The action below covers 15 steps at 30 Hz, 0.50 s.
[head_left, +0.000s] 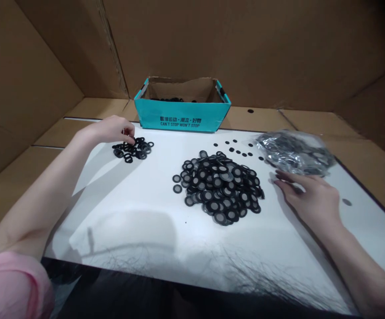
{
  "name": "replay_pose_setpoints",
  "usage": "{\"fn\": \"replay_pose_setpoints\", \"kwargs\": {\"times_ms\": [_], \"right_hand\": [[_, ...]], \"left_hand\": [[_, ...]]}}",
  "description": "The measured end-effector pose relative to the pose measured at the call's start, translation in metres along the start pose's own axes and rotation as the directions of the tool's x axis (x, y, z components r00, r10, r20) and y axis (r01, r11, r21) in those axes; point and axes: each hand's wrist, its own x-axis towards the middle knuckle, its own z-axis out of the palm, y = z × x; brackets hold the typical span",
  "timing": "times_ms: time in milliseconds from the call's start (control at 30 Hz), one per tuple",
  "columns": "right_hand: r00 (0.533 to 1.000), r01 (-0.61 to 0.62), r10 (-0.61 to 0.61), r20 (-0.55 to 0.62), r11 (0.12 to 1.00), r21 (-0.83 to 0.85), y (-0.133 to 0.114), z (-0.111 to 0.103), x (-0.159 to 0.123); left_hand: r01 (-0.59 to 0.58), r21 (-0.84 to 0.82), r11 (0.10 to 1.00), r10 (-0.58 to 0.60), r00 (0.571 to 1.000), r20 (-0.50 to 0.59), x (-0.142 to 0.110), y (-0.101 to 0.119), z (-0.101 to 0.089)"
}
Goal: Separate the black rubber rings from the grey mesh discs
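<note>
At the left, my left hand [115, 128] reaches down into a small pile of black rings [135, 150], its fingertips pinched on a ring at the pile's upper edge. My right hand [312, 195] hovers over the white board, just in front of a clear plastic bag [295, 153] filled with dark and grey discs. Its thumb and forefinger are drawn together at the tips; what they hold, if anything, is too small to make out. Between the hands lies a large heap of black rings with grey centres [222, 186].
Behind the board's far edge stands an open turquoise box [182, 115] with dark pieces inside. Several small black discs [232, 149] lie scattered beside the bag. One grey disc [347, 202] rests at the right. Cardboard walls [245, 53] surround the white board [145, 190].
</note>
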Motion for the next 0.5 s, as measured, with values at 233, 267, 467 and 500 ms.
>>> {"fn": "replay_pose_setpoints", "kwargs": {"times_ms": [233, 267, 467, 500], "right_hand": [[0.994, -0.109, 0.107, 0.031, 0.989, 0.100, -0.003, -0.001, 0.005], [0.992, -0.126, 0.123, 0.036, 0.986, 0.112, -0.004, -0.002, 0.006], [0.972, -0.227, 0.233, -0.018, 0.959, 0.172, -0.009, -0.014, 0.010], [0.967, -0.238, 0.252, -0.044, 0.949, 0.204, -0.013, -0.017, 0.011]], "left_hand": [[-0.010, -0.013, 1.000, 0.010, 1.000, -0.022, -0.005, 0.007, -0.004], [-0.013, -0.016, 1.000, 0.012, 1.000, -0.027, -0.005, 0.007, -0.005], [-0.085, -0.172, 0.981, 0.064, 0.990, -0.122, -0.014, 0.022, -0.010], [-0.118, -0.246, 0.962, 0.093, 0.989, -0.111, -0.016, 0.027, -0.011]]}}
